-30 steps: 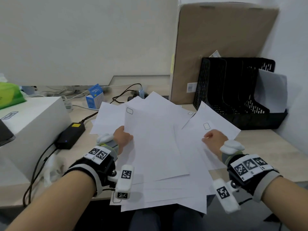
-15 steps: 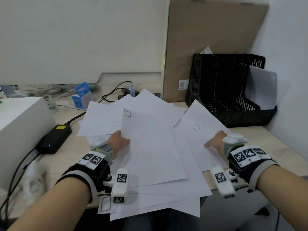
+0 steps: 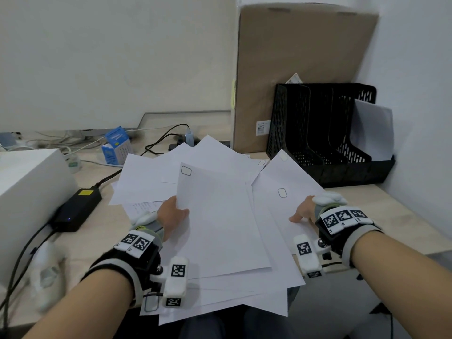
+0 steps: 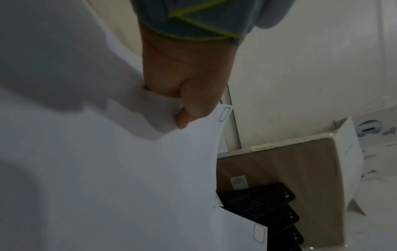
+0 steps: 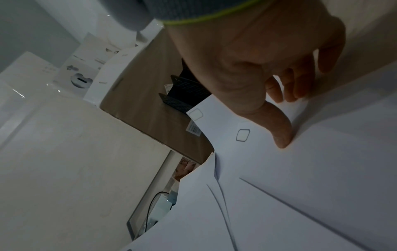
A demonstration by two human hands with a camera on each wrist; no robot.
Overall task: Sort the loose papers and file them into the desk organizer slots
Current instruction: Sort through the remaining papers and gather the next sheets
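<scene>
The papers [image 3: 220, 223] are white, some with a small grey outlined box near a corner. The organizer [image 3: 325, 133] far right is black perforated mesh, in front of a brown cardboard sheet [image 3: 303, 69]. A blue-and-white carton [image 3: 117, 145] stands far left, near a black adapter [image 3: 77, 209] with a yellow label; the wristbands [image 3: 137, 243] bear black-and-white square codes.

Head view looks down over desk; wrist views close, share papers [image 3: 220, 231].

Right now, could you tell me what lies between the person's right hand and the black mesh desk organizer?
In the head view, only white paper sheets and bare light wooden desk lie between the right hand and the black mesh desk organizer.
</scene>
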